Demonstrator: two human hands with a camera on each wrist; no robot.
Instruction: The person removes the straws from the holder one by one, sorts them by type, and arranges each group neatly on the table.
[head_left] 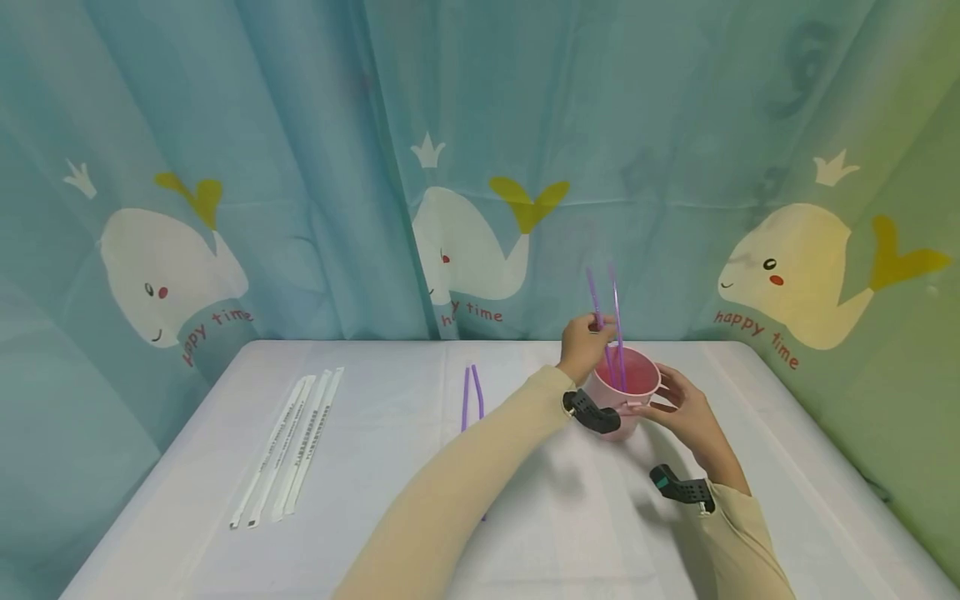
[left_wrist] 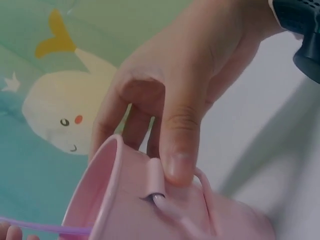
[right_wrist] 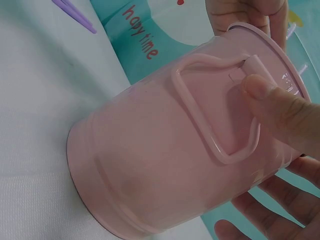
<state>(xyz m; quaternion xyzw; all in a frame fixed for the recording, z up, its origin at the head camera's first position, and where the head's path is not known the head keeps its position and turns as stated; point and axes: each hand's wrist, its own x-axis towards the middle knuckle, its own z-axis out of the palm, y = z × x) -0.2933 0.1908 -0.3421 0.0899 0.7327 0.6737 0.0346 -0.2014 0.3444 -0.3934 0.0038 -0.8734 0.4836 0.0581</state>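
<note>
My left hand (head_left: 587, 348) pinches two purple straws (head_left: 617, 312) above the pink bucket (head_left: 637, 404), with their lower ends inside it. In the left wrist view a purple straw (left_wrist: 55, 228) reaches over the rim; only fingertips of my left hand (left_wrist: 17, 233) show there. My right hand (head_left: 686, 412) grips the bucket near its rim. The right wrist view shows my thumb beside the wire handle (right_wrist: 200, 125) and the fingers round the wall. Whether the bucket's base touches the table, I cannot tell.
Two more purple straws (head_left: 465, 400) lie mid-table, partly behind my left forearm. Several paper-wrapped straws (head_left: 288, 446) lie side by side on the left of the white table (head_left: 375, 467). A curtain (head_left: 315, 250) with whale prints hangs behind the table.
</note>
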